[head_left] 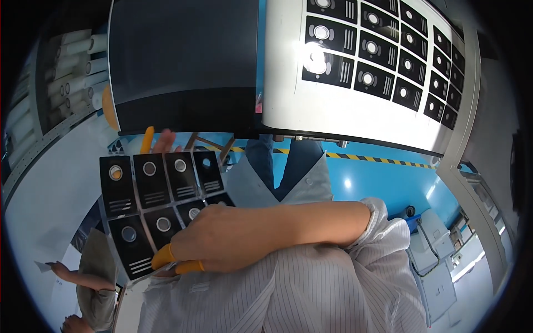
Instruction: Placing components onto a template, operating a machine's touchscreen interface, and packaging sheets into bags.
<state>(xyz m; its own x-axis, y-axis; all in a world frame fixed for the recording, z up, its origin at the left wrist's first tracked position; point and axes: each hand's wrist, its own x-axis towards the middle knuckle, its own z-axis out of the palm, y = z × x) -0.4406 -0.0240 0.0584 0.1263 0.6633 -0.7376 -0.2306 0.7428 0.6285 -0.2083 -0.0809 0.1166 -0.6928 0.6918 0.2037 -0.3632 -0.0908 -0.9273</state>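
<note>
A clear sheet [151, 190] carries rows of black rectangular panels, each with a round window and several pale bars. It hangs tilted in front of me at the left. My right hand [225, 236] is closed on its near edge, with orange-yellow finger cots on the thumb and a finger. At the far edge, my left hand [163, 142] shows spread, stretched-out fingertips, one in a yellow finger cot; its palm and arm are hidden behind the sheet. Orange-yellow shows through one round window.
Ahead stands a dark flat surface [183, 53] beside a white worktop [283, 111] bearing rows of similar black panels [371, 80]. White rolls [83, 72] fill a rack at left. Another person [99, 277] is at lower left. A striped floor line [377, 160] crosses the blue floor.
</note>
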